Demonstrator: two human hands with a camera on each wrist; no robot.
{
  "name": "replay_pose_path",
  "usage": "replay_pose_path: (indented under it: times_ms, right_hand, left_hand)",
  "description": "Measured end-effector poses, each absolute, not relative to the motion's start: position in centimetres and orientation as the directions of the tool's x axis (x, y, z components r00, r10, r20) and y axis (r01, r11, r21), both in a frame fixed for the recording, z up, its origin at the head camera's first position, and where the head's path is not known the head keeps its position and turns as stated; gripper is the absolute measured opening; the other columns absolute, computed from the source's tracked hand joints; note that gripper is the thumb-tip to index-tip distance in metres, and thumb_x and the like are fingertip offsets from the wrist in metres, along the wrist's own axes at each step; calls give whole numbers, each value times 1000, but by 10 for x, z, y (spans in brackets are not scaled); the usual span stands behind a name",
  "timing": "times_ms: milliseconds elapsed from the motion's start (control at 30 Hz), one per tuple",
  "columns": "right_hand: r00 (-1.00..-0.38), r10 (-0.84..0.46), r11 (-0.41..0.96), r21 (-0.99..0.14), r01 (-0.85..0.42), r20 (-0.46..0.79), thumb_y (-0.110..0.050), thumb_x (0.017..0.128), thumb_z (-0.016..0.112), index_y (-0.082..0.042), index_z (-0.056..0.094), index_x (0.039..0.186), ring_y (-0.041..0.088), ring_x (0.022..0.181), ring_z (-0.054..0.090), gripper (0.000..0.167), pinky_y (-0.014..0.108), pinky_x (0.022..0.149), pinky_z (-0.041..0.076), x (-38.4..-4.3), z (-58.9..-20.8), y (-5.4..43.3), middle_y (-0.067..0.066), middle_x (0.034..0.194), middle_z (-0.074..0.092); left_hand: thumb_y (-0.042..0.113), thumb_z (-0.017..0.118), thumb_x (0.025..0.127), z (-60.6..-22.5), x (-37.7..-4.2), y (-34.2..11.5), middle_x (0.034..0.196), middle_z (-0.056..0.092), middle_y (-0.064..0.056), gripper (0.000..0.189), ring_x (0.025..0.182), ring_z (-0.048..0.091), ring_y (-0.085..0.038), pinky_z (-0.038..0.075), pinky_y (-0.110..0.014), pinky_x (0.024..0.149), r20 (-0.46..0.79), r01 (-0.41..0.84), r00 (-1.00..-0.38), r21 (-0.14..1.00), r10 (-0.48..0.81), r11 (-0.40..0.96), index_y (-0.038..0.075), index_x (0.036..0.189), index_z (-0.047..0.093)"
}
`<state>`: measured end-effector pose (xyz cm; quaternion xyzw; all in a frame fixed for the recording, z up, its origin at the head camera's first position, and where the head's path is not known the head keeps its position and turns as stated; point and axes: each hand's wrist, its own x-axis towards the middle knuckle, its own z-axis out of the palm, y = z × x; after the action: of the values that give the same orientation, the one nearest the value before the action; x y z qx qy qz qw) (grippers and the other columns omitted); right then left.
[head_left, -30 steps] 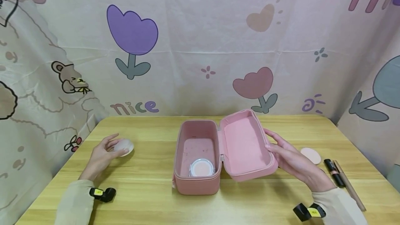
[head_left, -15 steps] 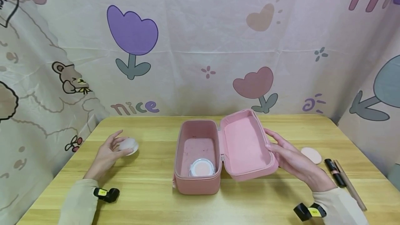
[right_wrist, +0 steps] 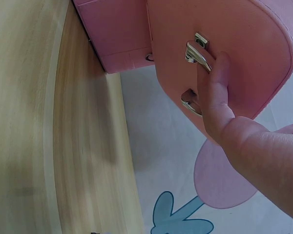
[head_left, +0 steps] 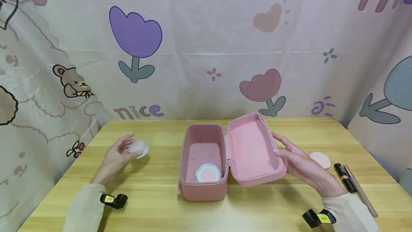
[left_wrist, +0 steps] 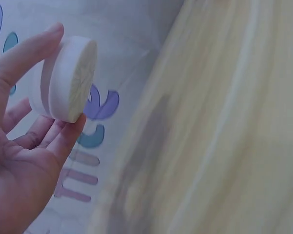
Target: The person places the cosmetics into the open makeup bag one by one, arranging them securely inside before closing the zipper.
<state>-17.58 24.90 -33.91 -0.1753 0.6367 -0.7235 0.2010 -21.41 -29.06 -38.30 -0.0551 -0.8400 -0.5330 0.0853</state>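
My left hand [head_left: 117, 158] pinches a round white cosmetic compact [left_wrist: 71, 80] between thumb and fingertips, held above the table at the left. A faint embossed pattern marks the compact's flat face in the left wrist view. A pink cosmetic case [head_left: 204, 191] stands mid-table with its lid [head_left: 254, 146] swung out to the right. Inside it, near the front, lies a round clear-rimmed compact [head_left: 208, 173]. The right hand [head_left: 300, 164] grips the lid's outer edge. In the right wrist view, fingers lie by the metal handle fittings [right_wrist: 198, 53] on the lid's outside.
Right of the right hand lie a pale round puff [head_left: 320, 160], a black tube with a pink band [head_left: 345, 178] and a slim tan pencil-like stick [head_left: 360, 191]. A printed cloth [head_left: 199, 38] hangs behind the wooden table [head_left: 154, 203].
My left hand has moved to the right, towards the pink case, carrying the white compact. The right hand and the lid have stayed in place.
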Motion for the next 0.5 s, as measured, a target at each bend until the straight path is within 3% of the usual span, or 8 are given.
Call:
replay_pose_path:
  times_ms: [233, 367, 500]
  right_hand:
    - [-854, -520, -112, -992, 62, 5, -16, 103, 39, -8, -5, 153, 22, 112, 57, 67, 38, 92, 49, -177, -340, 250, 7, 130, 49]
    - [-858, -513, -102, -993, 63, -2, -16, 103, 39, -7, -5, 154, 22, 112, 57, 68, 38, 92, 49, -176, -340, 250, 9, 132, 47]
    - [-860, -510, -102, -993, 62, -2, -16, 103, 39, -8, -4, 154, 22, 113, 57, 67, 38, 92, 49, -176, -341, 250, 9, 133, 45]
  left_hand:
    - [10, 76, 82, -377, -212, -273, 121, 56, 1, 71, 105, 51, 5, 42, -11, 87, 238, 237, -970, 897, 44, 374, -4, 141, 39]
    - [6, 76, 81, -372, -212, -265, 121, 57, 2, 69, 108, 52, 3, 42, -12, 90, 255, 263, -965, 910, 67, 322, -6, 139, 40]
    - [5, 76, 81, -367, -212, -259, 125, 56, -7, 68, 110, 51, 3, 40, -12, 93, 258, 272, -962, 909, 85, 318, -8, 138, 41]
